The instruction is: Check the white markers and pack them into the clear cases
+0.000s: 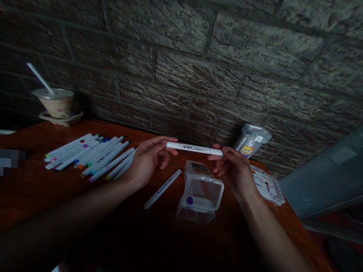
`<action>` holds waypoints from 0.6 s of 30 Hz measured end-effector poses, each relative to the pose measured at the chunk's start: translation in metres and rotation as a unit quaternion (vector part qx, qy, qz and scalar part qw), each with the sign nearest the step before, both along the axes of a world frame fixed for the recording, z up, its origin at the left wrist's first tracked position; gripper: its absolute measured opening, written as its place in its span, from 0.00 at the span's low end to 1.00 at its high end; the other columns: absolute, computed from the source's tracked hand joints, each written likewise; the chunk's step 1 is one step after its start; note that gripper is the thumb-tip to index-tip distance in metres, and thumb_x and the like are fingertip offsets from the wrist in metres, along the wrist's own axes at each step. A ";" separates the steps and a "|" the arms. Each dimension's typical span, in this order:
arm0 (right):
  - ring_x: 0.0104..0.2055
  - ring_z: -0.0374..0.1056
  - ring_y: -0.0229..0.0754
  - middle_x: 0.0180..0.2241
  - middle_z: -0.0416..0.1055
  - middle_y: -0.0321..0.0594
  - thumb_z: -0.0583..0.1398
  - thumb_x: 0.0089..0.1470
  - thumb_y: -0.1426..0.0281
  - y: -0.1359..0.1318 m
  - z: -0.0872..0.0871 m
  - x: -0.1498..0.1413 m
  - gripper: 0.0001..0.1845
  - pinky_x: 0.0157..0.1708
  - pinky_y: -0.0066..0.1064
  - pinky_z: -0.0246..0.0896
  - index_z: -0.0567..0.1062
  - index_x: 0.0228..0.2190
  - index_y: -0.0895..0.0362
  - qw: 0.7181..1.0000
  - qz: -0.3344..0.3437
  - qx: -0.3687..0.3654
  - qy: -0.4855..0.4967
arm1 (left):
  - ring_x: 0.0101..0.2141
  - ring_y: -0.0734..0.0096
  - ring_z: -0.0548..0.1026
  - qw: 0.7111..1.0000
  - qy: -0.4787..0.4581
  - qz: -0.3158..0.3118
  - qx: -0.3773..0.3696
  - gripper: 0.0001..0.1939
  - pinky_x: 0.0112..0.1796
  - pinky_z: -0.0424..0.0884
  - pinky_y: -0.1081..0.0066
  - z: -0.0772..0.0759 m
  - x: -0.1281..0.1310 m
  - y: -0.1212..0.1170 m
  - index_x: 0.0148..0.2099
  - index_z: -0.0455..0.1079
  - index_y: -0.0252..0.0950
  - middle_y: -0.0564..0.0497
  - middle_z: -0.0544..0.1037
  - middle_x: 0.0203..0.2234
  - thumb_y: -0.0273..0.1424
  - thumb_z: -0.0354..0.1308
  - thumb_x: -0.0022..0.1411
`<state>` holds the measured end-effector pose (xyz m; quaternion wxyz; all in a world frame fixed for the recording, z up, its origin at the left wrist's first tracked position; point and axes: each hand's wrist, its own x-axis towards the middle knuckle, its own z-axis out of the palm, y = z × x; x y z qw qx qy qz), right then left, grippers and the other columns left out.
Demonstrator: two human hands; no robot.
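Observation:
A white marker [195, 148] with dark print is held level above the table, one end in each hand. My left hand [147, 160] pinches its left end, and the fingertips of my right hand [234, 168] close on its right end. Below it stands a clear plastic case [200, 197] with its lid open and a purple-ended marker [190, 200] inside. Another white marker [163, 189] lies slanted on the table, left of the case. Several white markers with coloured ends [86, 153] lie in a loose pile beyond my left forearm.
A clear cup with a straw [57, 102] sits in a holder at the back left. By the stone wall [180, 72] stands another clear case [252, 140] with a yellow label. Printed sheets or a packet [267, 186] lie at the wooden table's [13, 206] right edge, near a grey metal panel [337, 171].

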<state>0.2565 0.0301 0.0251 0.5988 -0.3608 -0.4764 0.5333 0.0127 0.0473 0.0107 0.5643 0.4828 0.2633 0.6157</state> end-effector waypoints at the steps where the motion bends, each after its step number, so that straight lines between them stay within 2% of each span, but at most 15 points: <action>1: 0.19 0.72 0.37 0.31 0.86 0.44 0.69 0.52 0.62 0.000 0.000 0.000 0.13 0.15 0.24 0.65 0.85 0.38 0.56 1.000 -0.003 -0.001 0.000 | 0.16 0.77 0.66 1.000 0.002 0.002 0.002 0.13 0.17 0.59 0.75 -0.001 0.000 0.000 0.44 0.80 0.32 0.47 0.82 0.27 0.35 0.63 0.62; 8: 0.19 0.73 0.34 0.30 0.85 0.41 0.72 0.51 0.63 -0.001 -0.001 -0.002 0.11 0.16 0.21 0.64 0.85 0.36 0.54 1.000 -0.019 0.015 -0.010 | 0.17 0.80 0.65 0.998 0.045 0.024 0.030 0.12 0.17 0.58 0.76 -0.003 0.002 0.001 0.44 0.81 0.33 0.49 0.81 0.28 0.35 0.65 0.63; 18: 0.19 0.72 0.34 0.27 0.83 0.38 0.75 0.48 0.65 0.001 -0.006 -0.003 0.09 0.16 0.23 0.64 0.86 0.34 0.53 0.995 -0.049 0.057 -0.063 | 0.17 0.82 0.65 0.992 0.107 0.036 0.052 0.12 0.17 0.58 0.79 -0.005 0.003 0.000 0.43 0.81 0.34 0.52 0.79 0.24 0.36 0.70 0.60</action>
